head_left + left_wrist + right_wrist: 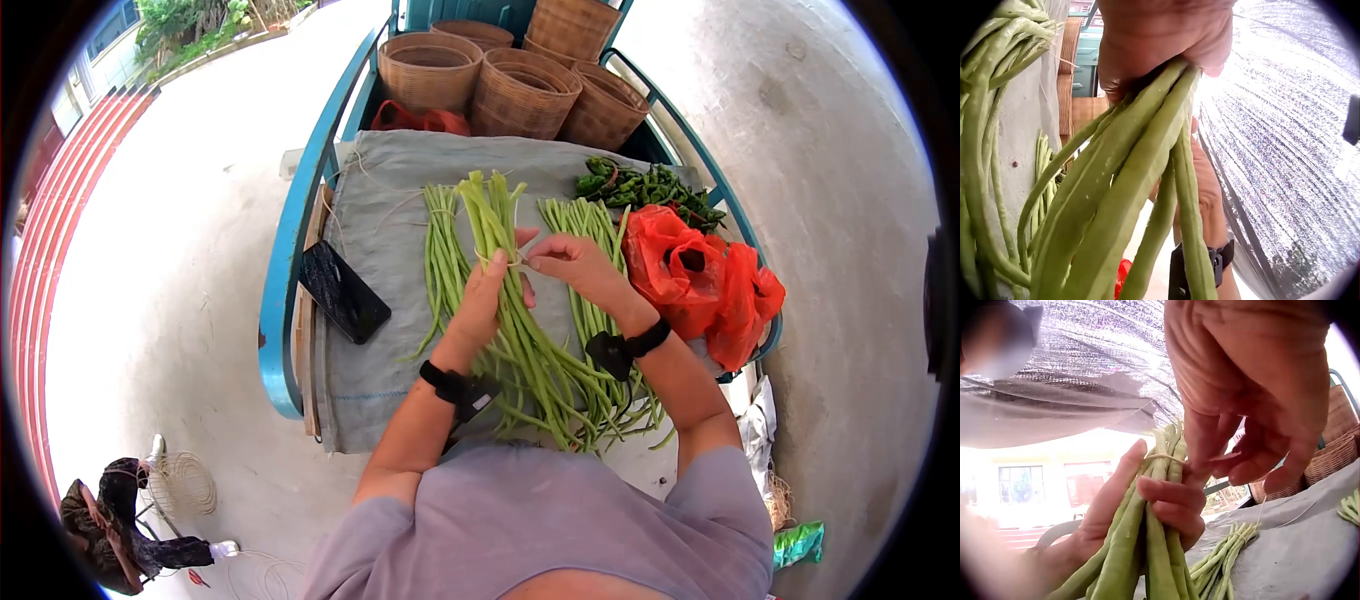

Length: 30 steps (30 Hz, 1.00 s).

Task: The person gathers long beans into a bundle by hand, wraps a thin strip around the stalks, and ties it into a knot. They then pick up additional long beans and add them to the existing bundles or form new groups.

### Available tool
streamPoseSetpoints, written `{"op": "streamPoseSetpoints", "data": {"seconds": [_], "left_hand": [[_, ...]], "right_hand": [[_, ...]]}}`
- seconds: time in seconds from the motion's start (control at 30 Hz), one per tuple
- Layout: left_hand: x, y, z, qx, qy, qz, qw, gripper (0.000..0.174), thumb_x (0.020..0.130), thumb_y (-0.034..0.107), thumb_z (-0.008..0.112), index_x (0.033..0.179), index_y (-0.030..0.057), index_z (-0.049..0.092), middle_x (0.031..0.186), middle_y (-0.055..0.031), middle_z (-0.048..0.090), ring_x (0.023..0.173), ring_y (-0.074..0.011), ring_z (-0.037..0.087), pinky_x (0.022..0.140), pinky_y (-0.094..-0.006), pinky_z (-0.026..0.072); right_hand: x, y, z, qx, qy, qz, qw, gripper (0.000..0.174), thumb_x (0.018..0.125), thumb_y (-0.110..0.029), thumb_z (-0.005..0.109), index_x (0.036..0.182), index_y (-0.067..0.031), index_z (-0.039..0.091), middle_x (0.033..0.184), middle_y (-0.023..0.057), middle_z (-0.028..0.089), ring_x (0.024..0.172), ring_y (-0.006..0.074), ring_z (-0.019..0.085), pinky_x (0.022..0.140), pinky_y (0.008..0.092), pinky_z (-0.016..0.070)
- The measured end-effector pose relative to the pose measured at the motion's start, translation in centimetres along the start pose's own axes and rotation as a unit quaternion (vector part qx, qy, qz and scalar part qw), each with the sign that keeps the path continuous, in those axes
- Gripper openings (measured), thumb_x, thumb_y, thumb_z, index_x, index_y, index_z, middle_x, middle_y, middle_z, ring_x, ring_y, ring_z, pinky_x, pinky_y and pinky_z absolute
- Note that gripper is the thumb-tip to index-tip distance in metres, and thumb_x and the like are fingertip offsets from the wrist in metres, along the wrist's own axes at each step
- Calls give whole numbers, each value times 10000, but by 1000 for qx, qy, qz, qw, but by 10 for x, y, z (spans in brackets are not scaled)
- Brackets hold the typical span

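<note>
A bundle of long green beans (530, 345) is gripped by the left hand (478, 305) near its upper end, thumb along the front and fingers curled around the back. A thin pale tie (1159, 457) goes round the beans just above that grip in the right wrist view. At the side of the bundle, the right hand (582, 268) pinches the tie's end between thumb and fingertips. One bean bundle (440, 250) lies to the left of the held one, another bundle (590, 225) to the right, both on grey cloth (375, 230).
A black phone (343, 292) lies at the cloth's left edge. Green peppers (655, 190) and red plastic bags (675, 270) are on the right. Several woven baskets (430, 75) stand behind, within the cart's blue rails (285, 330). Another person (120, 525) is at lower left.
</note>
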State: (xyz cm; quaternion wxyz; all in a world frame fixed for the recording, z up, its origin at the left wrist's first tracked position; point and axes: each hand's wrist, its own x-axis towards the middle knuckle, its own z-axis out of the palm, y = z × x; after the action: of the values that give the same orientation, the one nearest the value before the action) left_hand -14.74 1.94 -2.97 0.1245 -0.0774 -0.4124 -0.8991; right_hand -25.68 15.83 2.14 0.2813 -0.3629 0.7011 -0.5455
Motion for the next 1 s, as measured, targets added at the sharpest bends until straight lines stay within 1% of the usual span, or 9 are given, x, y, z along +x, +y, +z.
{"op": "streamPoseSetpoints", "data": {"seconds": [0.1,0.23,0.43,0.5,0.6,0.73,0.83,0.93,1.0], "left_hand": [[0,-4,-1,-12,-17,5,1000,628,982,519,340,1385,37,351,1396,-81,440,634,-113,549,670,-283,476],[4,-7,-1,-6,-44,7,999,663,960,563,357,1415,81,333,1418,-58,420,611,-121,531,544,-249,459],[3,-2,-1,39,-54,4,998,716,960,558,366,1456,51,270,1349,-59,455,623,-115,534,551,-249,468],[3,-4,0,36,-29,-1,999,733,959,544,396,1466,36,245,1232,-58,517,635,-112,538,573,-243,471],[2,-2,0,60,-53,-4,997,707,968,541,360,1471,59,240,1411,-60,413,612,-107,532,544,-235,465],[4,-3,-1,61,-50,-5,997,715,968,504,408,1468,27,226,1353,-79,450,635,-119,538,584,-247,474],[4,-2,2,86,-35,6,996,712,968,492,414,1468,22,221,1355,-99,452,639,-122,537,590,-253,473],[3,-4,-2,85,-41,9,995,709,968,484,420,1467,20,222,1338,-107,463,643,-125,535,595,-258,473],[5,-5,-3,69,-61,-7,996,704,968,477,426,1466,22,224,1340,-103,455,641,-124,535,595,-260,473]], "right_hand": [[-2,-1,4,-73,27,-32,996,138,870,-117,632,932,-5,683,855,18,642,762,80,578,688,235,455],[-1,-4,18,-70,70,20,995,153,870,-128,624,927,3,678,826,22,639,729,91,575,677,238,457],[-5,-8,17,221,69,128,964,211,904,-197,597,987,-13,658,895,42,660,789,118,614,759,256,487],[-2,-3,13,188,56,120,973,193,920,-174,583,1006,-14,646,915,49,664,829,144,639,796,285,501],[3,-1,6,194,23,140,971,189,920,-168,589,1028,-22,641,935,43,661,849,150,646,814,293,506],[5,-15,-4,96,-39,177,979,225,888,-192,621,1043,-33,655,1019,43,651,872,130,609,775,274,503],[7,-15,-8,32,-47,153,987,247,871,-173,633,1074,-34,658,984,29,659,823,121,613,713,271,524],[12,-18,-13,-54,-72,132,987,189,870,-138,626,1002,-8,663,898,13,657,788,115,621,708,272,526],[11,-21,-7,-30,-39,145,988,182,865,-136,632,995,-12,661,872,16,656,774,116,625,701,270,529]]}}
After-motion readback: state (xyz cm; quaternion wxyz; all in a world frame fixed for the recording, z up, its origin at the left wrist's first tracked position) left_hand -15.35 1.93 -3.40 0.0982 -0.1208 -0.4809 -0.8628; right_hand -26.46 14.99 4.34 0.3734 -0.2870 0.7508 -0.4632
